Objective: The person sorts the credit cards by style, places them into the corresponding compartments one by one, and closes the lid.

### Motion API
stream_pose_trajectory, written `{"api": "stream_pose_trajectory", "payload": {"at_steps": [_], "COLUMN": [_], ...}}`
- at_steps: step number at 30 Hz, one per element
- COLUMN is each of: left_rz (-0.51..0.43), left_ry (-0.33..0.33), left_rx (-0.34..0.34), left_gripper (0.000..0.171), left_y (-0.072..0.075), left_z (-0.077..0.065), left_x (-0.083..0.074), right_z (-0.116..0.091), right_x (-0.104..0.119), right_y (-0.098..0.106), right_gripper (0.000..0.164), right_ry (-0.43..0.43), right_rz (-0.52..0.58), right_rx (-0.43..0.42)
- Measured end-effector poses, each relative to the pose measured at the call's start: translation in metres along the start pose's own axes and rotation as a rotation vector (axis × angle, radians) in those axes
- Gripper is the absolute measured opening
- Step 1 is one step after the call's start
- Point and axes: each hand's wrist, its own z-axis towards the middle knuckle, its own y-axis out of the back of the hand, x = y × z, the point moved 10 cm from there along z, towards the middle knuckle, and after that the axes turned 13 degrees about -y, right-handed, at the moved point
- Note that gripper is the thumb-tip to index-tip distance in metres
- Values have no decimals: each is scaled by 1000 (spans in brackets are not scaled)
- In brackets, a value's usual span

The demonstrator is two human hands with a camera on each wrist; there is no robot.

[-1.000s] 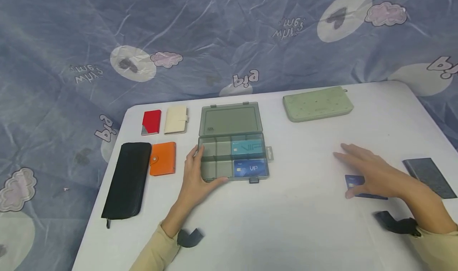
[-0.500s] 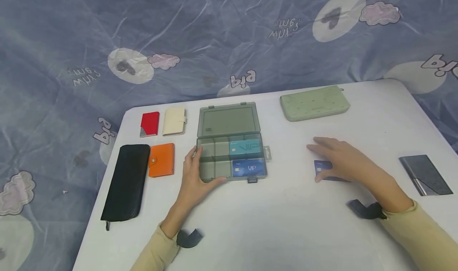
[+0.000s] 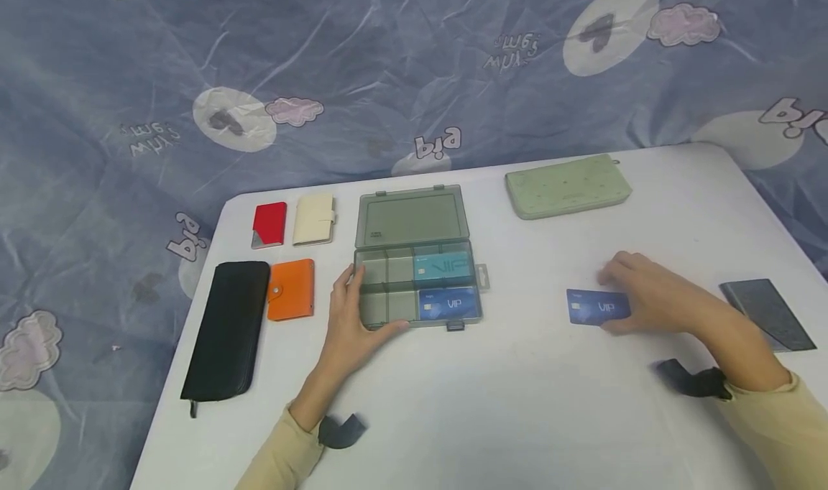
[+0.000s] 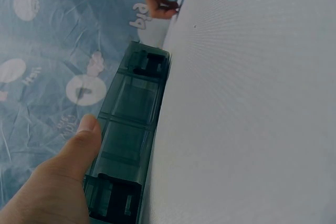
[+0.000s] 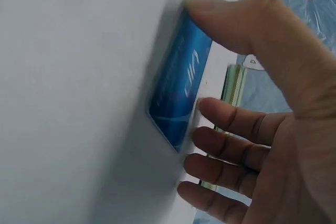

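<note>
In the head view my left hand holds the left front corner of an open, translucent green compartment box. Its thumb lies along the front wall, also visible in the left wrist view. A teal VIP card sits in the back right of the box, a blue VIP card in front of it. To the right, another blue VIP card lies on the table. My right hand is over its right end, loosely spread; the right wrist view shows thumb and index fingertip near opposite long edges of the card.
On the white table, a red card case, cream holder, orange snap holder and black zip wallet lie left. A green wallet lies at the back, a dark card holder far right.
The right hand brought the blue card leftward across the table, then shifted back right while the card stayed, uncovering more of it. The left hand and box kept their place.
</note>
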Motion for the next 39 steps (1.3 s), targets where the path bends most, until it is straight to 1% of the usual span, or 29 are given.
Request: {"api": "stream_pose_trajectory", "payload": {"at_steps": [3, 5, 10, 17, 20, 23, 27, 30, 33, 36, 39], "left_rz": [-7, -5, 0, -6, -4, -2, -2, -2, -4, -4, -2], "left_ry": [5, 7, 7, 3, -5, -11, -12, -12, -7, -4, -5], "left_rx": [-8, -10, -6, -10, -7, -6, -11, -8, -6, -3, -2], "left_gripper": [111, 111, 110, 111, 110, 110, 111, 110, 110, 110, 110], "left_y": [2, 2, 2, 2, 1, 0, 0, 0, 1, 1, 1], "left_z": [-1, -1, -1, -1, 0, 0, 1, 1, 1, 0, 0], "left_x": [1, 1, 1, 0, -1, -2, -3, -3, -3, -2, -2], "right_z": [2, 3, 5, 8, 8, 7, 6, 7, 11, 16, 22], "right_x": [5, 8, 6, 2, 2, 3, 9, 21, 40, 66, 97], "right_y": [0, -1, -3, -5, -6, -6, 0, 7, 15, 22, 28], "right_gripper": [54, 51, 55, 54, 55, 57, 60, 57, 52, 51, 51], "right_ry": [15, 18, 6, -50, -62, -57, -22, 35, 95, 167, 242], "right_rz": [10, 3, 6, 78, 83, 77, 74, 75, 81, 106, 138], "right_rx": [-1, -3, 1, 22, 27, 19, -13, -68, -122, -160, -182]}}
